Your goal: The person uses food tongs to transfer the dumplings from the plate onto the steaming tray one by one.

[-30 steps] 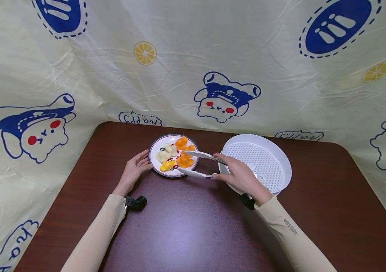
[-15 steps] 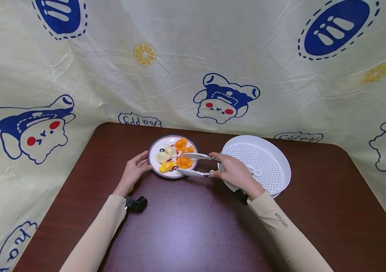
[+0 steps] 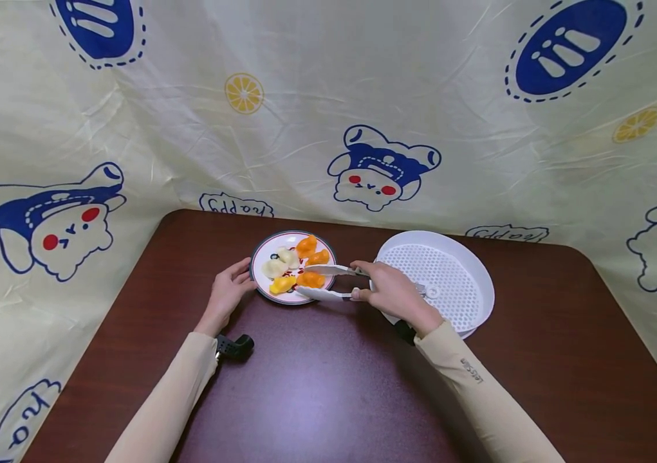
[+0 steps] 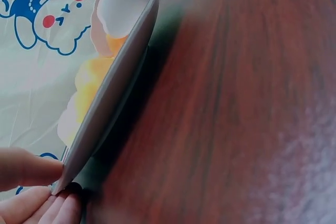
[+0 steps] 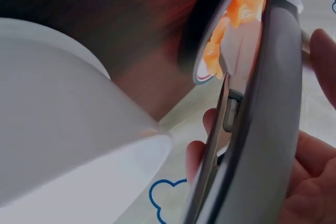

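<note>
1. At the left, the slanting edge of the table [image 3: 125, 334] was set well apart from the left hand [image 3: 228, 296], with a stretch of brown surface seen between them.
2. The plate's left rim was pinched by the left hand: in the left wrist view, the thumb was laid on the upper side and the fingers were tucked beneath.
3. The plate [image 3: 275, 247] was placed near the table's far edge, which was backed by a printed cloth [image 3: 287, 167]. Two pale pieces [image 3: 275, 267] and one yellow piece [image 3: 283, 285] were grouped at the plate's left; orange pieces [image 3: 307, 246] were arranged along its right.
4. In front of the plate, between the forearms, a broad span of table surface was seen.
5. Over the plate's right side, the tongs [image 3: 328, 271] were held with their arms apart, one on either side of the nearest orange piece [image 3: 311, 280]; whether it was touched could not be told.
6. The tongs' handles were gripped between the thumb and fingers of the right hand [image 3: 394, 290].
7. The white basket [image 3: 483, 276] was separated from the plate by a narrow gap; its left rim was partly hidden by the right hand. Beyond it, the table's right edge was seen well apart.
</note>
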Motion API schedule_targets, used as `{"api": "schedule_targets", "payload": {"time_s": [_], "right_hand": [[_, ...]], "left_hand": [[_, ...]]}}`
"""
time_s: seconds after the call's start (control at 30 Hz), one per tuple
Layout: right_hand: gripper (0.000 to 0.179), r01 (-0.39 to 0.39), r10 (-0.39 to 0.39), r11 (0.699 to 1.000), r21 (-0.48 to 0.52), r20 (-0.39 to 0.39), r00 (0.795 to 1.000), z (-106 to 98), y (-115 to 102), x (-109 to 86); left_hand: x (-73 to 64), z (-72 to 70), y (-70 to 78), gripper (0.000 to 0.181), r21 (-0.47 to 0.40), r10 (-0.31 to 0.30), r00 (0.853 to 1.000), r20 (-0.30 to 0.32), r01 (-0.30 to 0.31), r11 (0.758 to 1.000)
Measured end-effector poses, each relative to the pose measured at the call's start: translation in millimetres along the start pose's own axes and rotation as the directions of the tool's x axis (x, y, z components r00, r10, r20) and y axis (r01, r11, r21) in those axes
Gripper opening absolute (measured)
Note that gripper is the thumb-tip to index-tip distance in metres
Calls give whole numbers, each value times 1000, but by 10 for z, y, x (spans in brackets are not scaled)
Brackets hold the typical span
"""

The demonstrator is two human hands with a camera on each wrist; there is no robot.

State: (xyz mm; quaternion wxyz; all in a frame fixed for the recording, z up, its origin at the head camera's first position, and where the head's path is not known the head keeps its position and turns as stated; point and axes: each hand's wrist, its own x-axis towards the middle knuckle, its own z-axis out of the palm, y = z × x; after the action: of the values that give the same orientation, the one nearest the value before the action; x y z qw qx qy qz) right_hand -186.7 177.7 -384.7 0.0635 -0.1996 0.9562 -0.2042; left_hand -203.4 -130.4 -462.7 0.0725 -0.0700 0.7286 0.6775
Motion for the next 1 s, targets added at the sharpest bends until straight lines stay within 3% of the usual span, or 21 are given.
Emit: {"api": "schedule_targets", "payload": {"time_s": [0.53, 1.0], "right_hand": [[37, -14, 20, 997, 82, -71, 997, 66, 69, 44], [38, 114, -96, 989, 92, -183, 978, -144, 178, -35]], "left_hand": [[-11, -12, -61, 60, -33, 35, 999, 10, -35, 999], [-11, -10, -79, 60, -33, 13, 1000, 4, -13, 999]]}}
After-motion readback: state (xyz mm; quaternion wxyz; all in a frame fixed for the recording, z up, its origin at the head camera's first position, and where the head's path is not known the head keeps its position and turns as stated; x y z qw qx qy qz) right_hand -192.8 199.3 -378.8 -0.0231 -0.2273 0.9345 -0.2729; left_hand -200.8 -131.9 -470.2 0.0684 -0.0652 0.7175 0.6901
